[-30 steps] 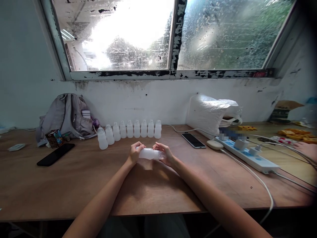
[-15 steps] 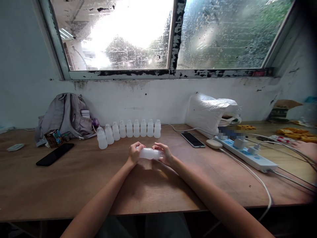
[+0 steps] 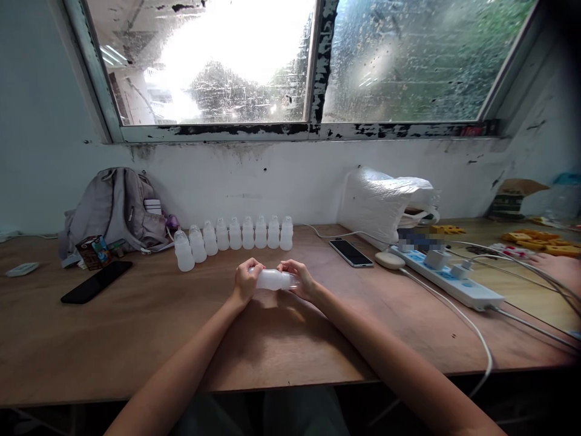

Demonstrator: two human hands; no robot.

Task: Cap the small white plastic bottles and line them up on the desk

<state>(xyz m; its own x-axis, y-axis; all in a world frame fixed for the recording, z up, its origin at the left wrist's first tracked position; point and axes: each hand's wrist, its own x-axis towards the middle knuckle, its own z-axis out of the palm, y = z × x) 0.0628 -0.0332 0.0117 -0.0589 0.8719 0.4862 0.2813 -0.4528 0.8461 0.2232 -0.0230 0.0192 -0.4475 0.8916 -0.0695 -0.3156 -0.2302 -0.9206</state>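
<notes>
Both hands meet over the middle of the wooden tabletop [image 3: 136,339], holding one small translucent white bottle [image 3: 273,280] sideways just above the surface. The left hand [image 3: 246,281] has its grip closed around the bottle's base end, and the right hand [image 3: 299,279] pinches the cap end with its fingers curled. Behind them a row of matching bottles [image 3: 236,236] stands upright near the wall. A black phone [image 3: 96,281] lies off to the left, a power strip [image 3: 449,280] to the right.
</notes>
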